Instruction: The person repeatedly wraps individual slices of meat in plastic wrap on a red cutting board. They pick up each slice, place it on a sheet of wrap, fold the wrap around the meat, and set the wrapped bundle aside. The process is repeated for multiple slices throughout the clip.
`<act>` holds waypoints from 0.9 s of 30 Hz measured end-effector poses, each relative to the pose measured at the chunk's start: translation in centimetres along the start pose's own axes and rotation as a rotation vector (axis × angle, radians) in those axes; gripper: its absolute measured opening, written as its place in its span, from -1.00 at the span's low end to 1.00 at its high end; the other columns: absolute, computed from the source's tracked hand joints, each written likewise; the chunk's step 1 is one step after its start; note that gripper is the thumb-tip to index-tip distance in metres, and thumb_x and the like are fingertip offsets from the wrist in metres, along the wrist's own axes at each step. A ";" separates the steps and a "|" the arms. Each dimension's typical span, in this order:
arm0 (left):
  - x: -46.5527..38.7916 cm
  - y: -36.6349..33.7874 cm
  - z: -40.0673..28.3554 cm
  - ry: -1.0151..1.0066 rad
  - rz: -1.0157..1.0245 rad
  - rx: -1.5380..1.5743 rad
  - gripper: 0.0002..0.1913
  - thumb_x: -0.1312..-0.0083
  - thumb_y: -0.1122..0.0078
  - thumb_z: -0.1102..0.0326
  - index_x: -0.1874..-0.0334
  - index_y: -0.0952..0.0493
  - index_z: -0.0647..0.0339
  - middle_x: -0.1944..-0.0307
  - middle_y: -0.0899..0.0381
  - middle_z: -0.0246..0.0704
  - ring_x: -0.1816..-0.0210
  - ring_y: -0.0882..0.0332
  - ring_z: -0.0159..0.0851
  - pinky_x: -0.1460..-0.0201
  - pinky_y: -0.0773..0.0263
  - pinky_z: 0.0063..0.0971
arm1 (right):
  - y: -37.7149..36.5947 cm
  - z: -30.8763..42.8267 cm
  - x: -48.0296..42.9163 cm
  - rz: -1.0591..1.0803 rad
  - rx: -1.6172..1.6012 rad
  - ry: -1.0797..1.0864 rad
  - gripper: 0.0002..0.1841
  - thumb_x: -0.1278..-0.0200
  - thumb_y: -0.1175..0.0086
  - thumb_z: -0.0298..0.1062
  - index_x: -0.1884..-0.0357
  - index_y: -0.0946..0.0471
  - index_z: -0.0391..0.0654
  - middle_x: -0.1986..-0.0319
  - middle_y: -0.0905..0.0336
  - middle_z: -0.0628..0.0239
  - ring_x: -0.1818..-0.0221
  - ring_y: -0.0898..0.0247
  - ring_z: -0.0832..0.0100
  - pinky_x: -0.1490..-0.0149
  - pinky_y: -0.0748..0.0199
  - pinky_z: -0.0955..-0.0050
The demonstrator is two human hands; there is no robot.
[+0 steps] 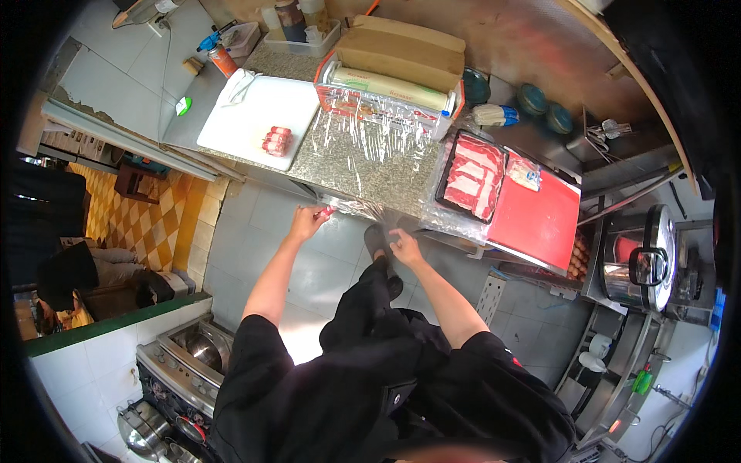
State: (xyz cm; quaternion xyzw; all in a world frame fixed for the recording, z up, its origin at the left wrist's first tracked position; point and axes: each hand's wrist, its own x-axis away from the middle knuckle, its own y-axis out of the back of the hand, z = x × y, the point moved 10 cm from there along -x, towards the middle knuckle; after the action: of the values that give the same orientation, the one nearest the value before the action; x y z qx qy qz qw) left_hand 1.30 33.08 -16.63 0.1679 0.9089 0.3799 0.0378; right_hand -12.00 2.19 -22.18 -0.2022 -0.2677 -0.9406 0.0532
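Observation:
My left hand [302, 222] pinches a small red-and-white meat roll [327, 211] just off the counter's front edge. Clear plastic film [362, 207] stretches from near that roll toward my right hand [405, 249]. The right hand's fingers are partly bent and blurred; whether they grip the film cannot be told. More clear film drapes over the granite counter [393, 179] from a roll of cling film [399, 88] in an opened cardboard box [405, 46]. Several similar meat rolls [277, 142] sit together on a white cutting board [249, 121]. Sliced raw meat [476, 173] lies in a black tray to the right.
A red cutting board [535, 217] with a bag of enoki mushrooms [524, 172] on it adjoins the tray. A blow torch [222, 58] and a tub of bottles [301, 40] stand at the back left. A large steel pot [642, 260] is at right, a stove [191, 370] lower left.

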 end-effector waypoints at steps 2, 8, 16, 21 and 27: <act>1.3 0.7 0.6 0.034 0.044 -0.011 -0.75 -0.30 -0.50 0.25 0.05 -0.78 0.18 0.36 -0.70 -0.22 0.36 -0.63 -0.06 0.20 -0.55 -0.25 | -0.7 -2.3 0.7 0.082 0.096 -0.028 -0.66 -0.31 -0.30 -0.34 -0.13 -0.64 -0.03 0.43 -0.76 0.23 0.26 -0.74 0.28 0.08 -0.64 0.25; 2.5 7.5 -9.7 0.023 0.030 0.095 -0.78 -0.37 -0.43 0.35 -0.01 -0.76 0.24 0.20 -0.72 -0.17 0.29 -0.68 -0.17 0.15 -0.56 -0.33 | 2.5 3.4 5.7 0.261 -0.075 -0.002 -0.65 -0.31 -0.39 -0.24 -0.10 -0.68 -0.06 0.20 -0.80 0.19 0.12 -0.74 0.28 -0.08 -0.66 0.31; -13.8 5.9 -10.2 0.115 0.386 0.480 -0.63 -0.58 -0.29 0.17 -0.25 -0.67 0.28 0.12 -0.70 -0.54 0.03 -0.56 -0.49 -0.09 -0.52 -0.49 | 11.8 17.3 -9.4 0.197 -0.643 0.198 -0.62 -0.55 -0.21 -0.24 -0.28 -0.61 -0.17 -0.01 -0.75 0.25 0.07 -0.70 0.40 0.05 -0.68 0.41; -20.5 5.7 -8.5 0.118 0.410 0.530 -0.61 -0.57 -0.30 0.18 -0.27 -0.65 0.30 0.07 -0.71 -0.52 0.03 -0.55 -0.52 -0.09 -0.51 -0.52 | 13.9 14.3 -15.4 0.033 -0.551 0.033 -0.62 -0.48 -0.18 -0.32 -0.27 -0.62 -0.17 0.01 -0.79 0.20 0.10 -0.73 0.41 0.08 -0.70 0.42; -22.2 4.1 -7.2 0.122 0.453 0.527 -0.71 -0.48 -0.41 0.27 -0.13 -0.73 0.28 0.15 -0.72 -0.55 0.12 -0.57 -0.58 0.02 -0.49 -0.58 | 13.8 12.7 -16.3 0.058 -0.622 -0.031 -0.58 -0.43 -0.27 -0.27 -0.26 -0.63 -0.19 0.03 -0.80 0.21 0.08 -0.74 0.45 0.03 -0.71 0.42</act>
State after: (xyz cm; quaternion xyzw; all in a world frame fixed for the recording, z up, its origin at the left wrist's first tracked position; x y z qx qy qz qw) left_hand 21.89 23.45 -9.99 0.3463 0.9159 0.1403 -0.1465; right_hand 10.26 -2.99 -12.35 -0.2307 0.0382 -0.9722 0.0116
